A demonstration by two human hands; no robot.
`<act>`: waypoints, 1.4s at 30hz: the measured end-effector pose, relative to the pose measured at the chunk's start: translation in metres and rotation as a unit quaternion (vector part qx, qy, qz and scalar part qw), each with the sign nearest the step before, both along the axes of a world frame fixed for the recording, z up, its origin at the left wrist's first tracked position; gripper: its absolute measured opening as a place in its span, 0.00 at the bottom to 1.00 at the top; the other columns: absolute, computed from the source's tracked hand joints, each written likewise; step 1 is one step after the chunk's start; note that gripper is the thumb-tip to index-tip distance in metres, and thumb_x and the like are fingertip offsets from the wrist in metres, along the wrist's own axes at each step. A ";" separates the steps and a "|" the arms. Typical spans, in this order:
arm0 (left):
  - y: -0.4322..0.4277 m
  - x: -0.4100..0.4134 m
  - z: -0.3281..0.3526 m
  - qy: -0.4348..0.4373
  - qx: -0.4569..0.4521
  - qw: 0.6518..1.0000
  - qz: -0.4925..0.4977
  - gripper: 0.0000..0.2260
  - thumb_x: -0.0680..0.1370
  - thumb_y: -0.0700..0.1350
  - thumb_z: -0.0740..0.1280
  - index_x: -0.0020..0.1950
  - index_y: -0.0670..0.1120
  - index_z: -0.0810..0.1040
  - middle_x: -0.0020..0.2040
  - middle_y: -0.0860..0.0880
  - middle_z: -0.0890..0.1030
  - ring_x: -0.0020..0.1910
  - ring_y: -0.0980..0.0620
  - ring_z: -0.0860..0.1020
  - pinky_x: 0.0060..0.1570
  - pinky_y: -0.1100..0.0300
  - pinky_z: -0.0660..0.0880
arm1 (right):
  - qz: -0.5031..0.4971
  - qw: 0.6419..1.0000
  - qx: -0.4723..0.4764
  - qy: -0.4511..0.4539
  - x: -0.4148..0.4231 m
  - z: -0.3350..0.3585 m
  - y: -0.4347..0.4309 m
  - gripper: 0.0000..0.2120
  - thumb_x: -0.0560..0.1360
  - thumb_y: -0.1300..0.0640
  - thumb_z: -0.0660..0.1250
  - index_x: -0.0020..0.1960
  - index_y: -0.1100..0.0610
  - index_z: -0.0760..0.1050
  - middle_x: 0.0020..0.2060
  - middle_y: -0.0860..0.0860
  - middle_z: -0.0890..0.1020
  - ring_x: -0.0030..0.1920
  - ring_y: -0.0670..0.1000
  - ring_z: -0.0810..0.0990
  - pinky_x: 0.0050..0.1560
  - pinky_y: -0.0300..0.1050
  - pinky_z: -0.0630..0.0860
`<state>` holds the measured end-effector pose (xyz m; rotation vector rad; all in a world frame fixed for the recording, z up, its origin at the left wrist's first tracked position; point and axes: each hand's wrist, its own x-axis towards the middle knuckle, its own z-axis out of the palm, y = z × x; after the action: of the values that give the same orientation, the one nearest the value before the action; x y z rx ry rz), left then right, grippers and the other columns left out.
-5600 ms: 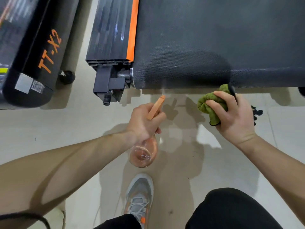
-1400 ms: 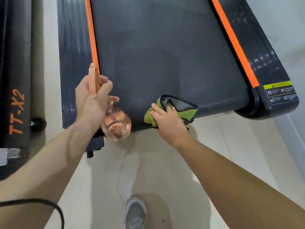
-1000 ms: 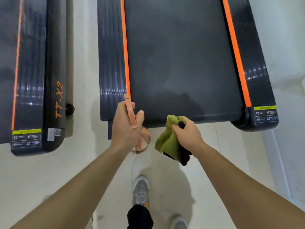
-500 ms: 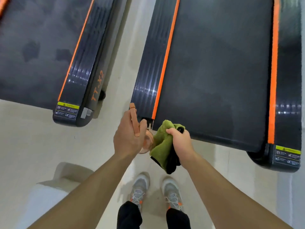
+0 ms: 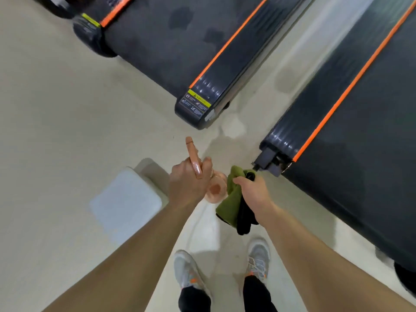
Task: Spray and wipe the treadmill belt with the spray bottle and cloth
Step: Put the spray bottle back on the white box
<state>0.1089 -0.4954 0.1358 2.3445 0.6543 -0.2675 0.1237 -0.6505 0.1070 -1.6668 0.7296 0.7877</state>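
Left fingers [image 5: 206, 165] gripping spray bottle [image 5: 215, 190], right fingers [image 5: 240, 181] clutching cloth [image 5: 231, 200], neighbouring treadmill [image 5: 180, 52] ahead, white block [image 5: 126, 206] left

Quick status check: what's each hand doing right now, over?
Left hand grips spray bottle. Right hand holds cloth, clear of treadmill belt. Both over floor; nothing blocking.

My left hand [image 5: 188, 183] gripping the pink spray bottle [image 5: 215, 189] with its nozzle pointing away, my right hand [image 5: 255, 191] clutching the green and black cloth [image 5: 234, 203] just beside it, both over pale floor [image 5: 67, 131], treadmill belt [image 5: 360, 154] to my right, second treadmill [image 5: 180, 48] ahead, my grey sneakers [image 5: 186, 273] below
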 end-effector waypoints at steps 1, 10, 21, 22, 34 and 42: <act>0.021 -0.011 -0.002 0.008 -0.007 1.000 0.023 0.27 0.80 0.63 0.55 0.48 0.40 0.79 0.37 0.46 0.81 0.42 0.39 0.82 0.45 0.52 0.76 | 0.019 1.000 -0.002 0.001 -0.003 -0.001 0.021 0.03 0.76 0.57 0.69 0.49 0.53 0.76 0.44 0.54 0.82 0.49 0.59 0.82 0.58 0.57 0.79; 0.188 -0.123 -0.028 0.009 -0.106 0.955 0.277 0.14 0.84 0.59 0.62 0.44 0.53 0.74 0.60 0.52 0.84 0.59 0.46 0.81 0.52 0.61 0.67 | 0.268 0.963 0.010 0.024 -0.066 -0.018 0.196 0.11 0.78 0.56 0.69 0.59 0.55 0.76 0.50 0.53 0.83 0.52 0.56 0.82 0.55 0.50 0.77; 0.288 -0.195 -0.126 -0.054 -0.054 0.904 0.421 0.13 0.85 0.56 0.64 0.56 0.47 0.80 0.39 0.69 0.76 0.44 0.63 0.80 0.41 0.76 0.66 | 0.431 0.899 -0.043 0.069 -0.138 -0.093 0.281 0.10 0.79 0.55 0.67 0.58 0.58 0.77 0.50 0.54 0.83 0.52 0.57 0.81 0.58 0.50 0.75; 0.289 -0.199 -0.133 -0.047 -0.059 0.901 0.427 0.09 0.85 0.53 0.66 0.48 0.51 0.78 0.35 0.67 0.75 0.41 0.70 0.78 0.40 0.76 0.67 | 0.427 0.900 -0.051 0.067 -0.141 -0.098 0.280 0.10 0.79 0.55 0.68 0.58 0.57 0.77 0.50 0.54 0.83 0.52 0.56 0.81 0.57 0.50 0.75; 0.288 -0.235 -0.147 0.066 -0.174 0.877 0.444 0.36 0.74 0.49 0.77 0.79 0.49 0.65 0.72 0.51 0.77 0.68 0.55 0.78 0.65 0.54 0.76 | 0.355 0.929 0.045 0.089 -0.119 -0.066 0.260 0.08 0.79 0.62 0.69 0.56 0.53 0.81 0.46 0.52 0.86 0.41 0.50 0.85 0.35 0.46 0.80; 0.241 -0.255 -0.065 0.274 -0.296 0.832 0.380 0.06 0.82 0.40 0.66 0.55 0.39 0.80 0.46 0.44 0.85 0.33 0.48 0.85 0.19 0.69 0.62 | 0.411 0.890 0.163 0.111 -0.080 0.029 0.238 0.10 0.79 0.60 0.69 0.60 0.56 0.78 0.38 0.52 0.82 0.27 0.47 0.79 0.22 0.39 0.67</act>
<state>-0.1463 -0.2549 0.0703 1.2597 1.4721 -0.6652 0.0439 -0.4125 0.1360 -1.5617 -0.0210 1.6182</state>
